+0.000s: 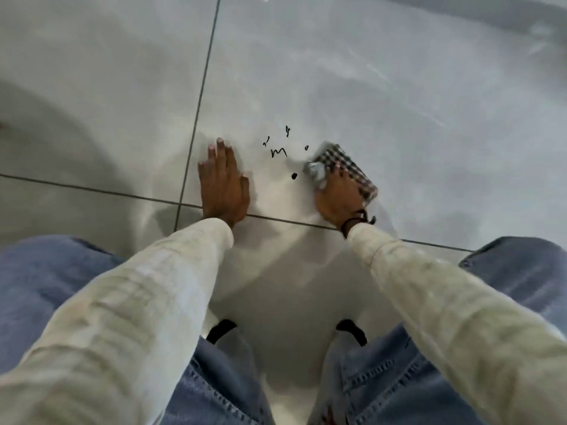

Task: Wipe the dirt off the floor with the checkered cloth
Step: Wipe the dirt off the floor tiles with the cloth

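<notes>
Pressing checkered cloth (343,170) onto floor (399,96) under right hand (339,197), fingers curled over it, just right of black marks (277,151). Bracing left hand (224,182) flat, empty. Advisable: sweeping leftward, firm pressure.

No print, label or number is readable; the black marks (278,151) on the floor tile (306,87) include a squiggle perhaps resembling "m".
</notes>
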{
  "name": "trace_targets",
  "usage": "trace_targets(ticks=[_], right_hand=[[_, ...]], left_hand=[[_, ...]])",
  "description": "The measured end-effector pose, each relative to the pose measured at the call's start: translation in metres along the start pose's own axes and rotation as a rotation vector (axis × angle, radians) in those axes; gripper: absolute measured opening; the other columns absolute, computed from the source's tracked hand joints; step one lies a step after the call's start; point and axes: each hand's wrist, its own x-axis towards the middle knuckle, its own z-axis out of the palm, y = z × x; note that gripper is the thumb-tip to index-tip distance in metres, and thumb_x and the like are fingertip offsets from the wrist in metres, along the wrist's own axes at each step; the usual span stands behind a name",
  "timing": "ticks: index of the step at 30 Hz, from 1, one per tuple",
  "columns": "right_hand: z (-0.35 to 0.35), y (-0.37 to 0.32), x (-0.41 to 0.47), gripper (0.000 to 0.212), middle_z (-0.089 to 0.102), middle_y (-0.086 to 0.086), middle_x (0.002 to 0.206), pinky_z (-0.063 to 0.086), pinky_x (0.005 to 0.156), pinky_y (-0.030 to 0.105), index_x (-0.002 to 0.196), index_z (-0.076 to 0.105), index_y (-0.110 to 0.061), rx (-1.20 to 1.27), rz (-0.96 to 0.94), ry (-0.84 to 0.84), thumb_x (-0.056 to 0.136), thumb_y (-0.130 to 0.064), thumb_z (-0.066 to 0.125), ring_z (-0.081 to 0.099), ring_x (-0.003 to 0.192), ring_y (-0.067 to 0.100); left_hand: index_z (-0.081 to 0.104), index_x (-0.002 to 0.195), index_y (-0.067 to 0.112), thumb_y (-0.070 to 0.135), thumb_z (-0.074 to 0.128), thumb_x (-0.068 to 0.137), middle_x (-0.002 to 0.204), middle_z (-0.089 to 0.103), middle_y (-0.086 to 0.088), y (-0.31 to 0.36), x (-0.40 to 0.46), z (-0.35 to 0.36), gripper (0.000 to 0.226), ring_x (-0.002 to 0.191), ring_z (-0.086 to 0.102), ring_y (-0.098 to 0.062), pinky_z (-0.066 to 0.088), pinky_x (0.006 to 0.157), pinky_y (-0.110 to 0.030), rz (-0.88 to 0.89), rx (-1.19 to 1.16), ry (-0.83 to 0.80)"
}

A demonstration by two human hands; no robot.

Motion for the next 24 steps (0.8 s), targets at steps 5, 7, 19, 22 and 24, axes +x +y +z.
trace_targets(ticks=[5,7,19,22,24], right_hand=[[0.041,0.039,-0.009,0.068,0.018,0.014,0.171,0.014,0.129,0.051,0.16,0.028,-0.01,-0.065,-0.047,0.027,0.098,-0.03,0.049,0.012,0.16,0.033],[0.04,0.039,0.002,0.066,0.021,0.014,0.171,0.014,0.129,0.054,0.159,0.029,-0.009,-0.031,0.026,0.065,0.099,-0.032,0.047,0.013,0.159,0.034],[0.039,0.019,0.015,0.065,0.022,0.008,0.171,0.016,0.128,0.057,0.159,0.03,-0.012,-0.096,-0.147,0.052,0.099,-0.027,0.05,0.015,0.16,0.03],[0.056,-0.013,0.012,0.065,0.026,0.008,0.17,0.016,0.127,0.058,0.158,0.032,-0.012,-0.132,-0.192,0.064,0.099,-0.033,0.048,0.018,0.159,0.033],[0.069,-0.01,-0.008,0.065,0.024,0.004,0.171,0.014,0.128,0.057,0.16,0.03,-0.015,-0.152,-0.352,0.017,0.1,-0.035,0.048,0.015,0.16,0.031]], left_hand=[[0.017,0.171,0.001,0.037,0.03,0.11,0.181,0.011,-0.02,-0.031,0.009,0.043,0.071,0.17,0.011,-0.036,0.01,0.136,-0.059,0.086,0.039,0.156],[0.018,0.17,0.0,0.036,0.029,0.11,0.181,0.013,-0.02,-0.034,0.009,0.047,0.07,0.169,0.013,-0.036,0.011,0.136,-0.059,0.105,0.051,0.197],[0.018,0.171,0.005,0.026,0.028,0.109,0.182,0.012,-0.013,-0.039,0.007,0.031,0.066,0.17,0.012,-0.03,0.009,0.138,-0.054,0.137,-0.01,0.184],[0.02,0.171,0.005,0.03,0.025,0.109,0.182,0.014,-0.013,-0.059,0.005,0.027,0.067,0.17,0.015,-0.029,0.011,0.138,-0.053,0.136,0.058,0.194],[0.017,0.171,0.004,0.036,0.027,0.11,0.182,0.012,-0.015,-0.066,0.002,0.027,0.07,0.17,0.013,-0.03,0.009,0.138,-0.054,0.048,0.072,0.22]])
